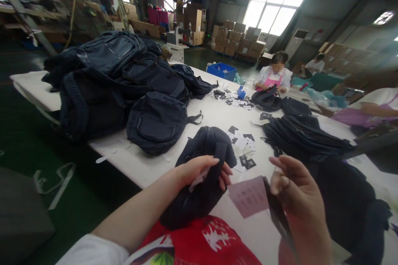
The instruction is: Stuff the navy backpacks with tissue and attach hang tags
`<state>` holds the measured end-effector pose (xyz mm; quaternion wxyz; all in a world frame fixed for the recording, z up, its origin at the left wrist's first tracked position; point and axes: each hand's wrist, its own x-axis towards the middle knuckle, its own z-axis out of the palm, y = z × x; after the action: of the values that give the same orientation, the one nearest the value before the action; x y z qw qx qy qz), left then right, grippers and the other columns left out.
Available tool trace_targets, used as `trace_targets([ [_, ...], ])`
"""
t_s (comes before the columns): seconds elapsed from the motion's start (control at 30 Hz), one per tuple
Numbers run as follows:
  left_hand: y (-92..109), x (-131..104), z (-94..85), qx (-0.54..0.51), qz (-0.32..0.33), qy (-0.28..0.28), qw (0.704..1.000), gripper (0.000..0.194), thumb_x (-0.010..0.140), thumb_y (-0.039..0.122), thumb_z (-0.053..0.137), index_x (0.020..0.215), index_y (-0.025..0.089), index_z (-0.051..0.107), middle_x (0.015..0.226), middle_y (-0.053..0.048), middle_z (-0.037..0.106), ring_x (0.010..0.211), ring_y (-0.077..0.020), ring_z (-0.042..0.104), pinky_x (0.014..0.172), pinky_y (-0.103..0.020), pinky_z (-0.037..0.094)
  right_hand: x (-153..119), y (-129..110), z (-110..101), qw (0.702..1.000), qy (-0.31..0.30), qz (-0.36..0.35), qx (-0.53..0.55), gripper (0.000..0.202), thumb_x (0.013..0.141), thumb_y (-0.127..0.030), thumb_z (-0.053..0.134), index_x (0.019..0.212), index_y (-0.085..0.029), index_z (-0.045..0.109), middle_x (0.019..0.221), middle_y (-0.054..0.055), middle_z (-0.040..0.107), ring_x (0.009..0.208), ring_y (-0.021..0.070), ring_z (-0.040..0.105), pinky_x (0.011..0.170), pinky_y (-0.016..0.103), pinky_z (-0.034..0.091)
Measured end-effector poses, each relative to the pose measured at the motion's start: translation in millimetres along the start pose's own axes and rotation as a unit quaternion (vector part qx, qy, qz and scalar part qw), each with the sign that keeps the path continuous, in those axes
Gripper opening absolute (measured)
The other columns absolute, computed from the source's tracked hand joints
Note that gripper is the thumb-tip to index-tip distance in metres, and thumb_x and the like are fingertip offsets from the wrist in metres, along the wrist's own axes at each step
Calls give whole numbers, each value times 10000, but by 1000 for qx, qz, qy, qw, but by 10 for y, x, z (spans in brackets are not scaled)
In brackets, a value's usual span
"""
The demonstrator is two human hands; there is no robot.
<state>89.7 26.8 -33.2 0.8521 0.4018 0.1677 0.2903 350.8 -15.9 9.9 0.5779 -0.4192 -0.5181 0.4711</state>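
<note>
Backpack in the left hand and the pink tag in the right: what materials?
Backpack: looks like dark navy woven synthetic, probably nylon or polyester; matte, soft folds, stitched strap under the left hand. Pink tag: thin paper or light card, flat and stiff-edged, faint print, pinched by the right hand. Exact fibre can't be told.

Navy backpacks on a white table — pink tag, blue bin.

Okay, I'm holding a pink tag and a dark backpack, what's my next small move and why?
Probably bring the pink tag in your right hand across to the backpack, since your left hand already grips its strap and the tag hangs just apart from it.
</note>
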Motion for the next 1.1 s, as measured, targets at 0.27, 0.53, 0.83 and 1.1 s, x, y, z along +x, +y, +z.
trace_targets([
  [0.27,88,11,56,29,-7,49,998,494,620,246,537,1025,44,735,971,-151,719,641,-119,574,540,-198,413,16,256,358,917,-118,-42,-379,615,779,-221,652,1352,-280,438,1131,63,688,601,115,581,549,268,502],
  [0.53,58,-21,138,46,-53,110,991,256,691,246,735,900,102,770,778,-77,707,570,-85,555,543,-179,426,58,291,569,852,-118,-122,-496,621,759,-185,597,1360,-222,449,975,40,678,793,197,654,721,330,535],
  [0.83,18,-108,-20,-7,6,204,979,387,576,316,892,854,115,713,611,-8,606,454,-50,498,418,-140,342,-58,542,441,885,31,-159,-435,693,703,-438,759,1298,-196,500,1273,158,567,1191,335,529,1001,537,455],
  [1.1,83,-123,111,-3,18,241,970,509,547,323,909,967,131,693,662,-12,661,494,-83,575,451,-153,426,-180,784,234,967,-172,136,-131,395,744,-420,759,1053,-191,667,1055,95,708,1024,271,650,969,447,486],
])
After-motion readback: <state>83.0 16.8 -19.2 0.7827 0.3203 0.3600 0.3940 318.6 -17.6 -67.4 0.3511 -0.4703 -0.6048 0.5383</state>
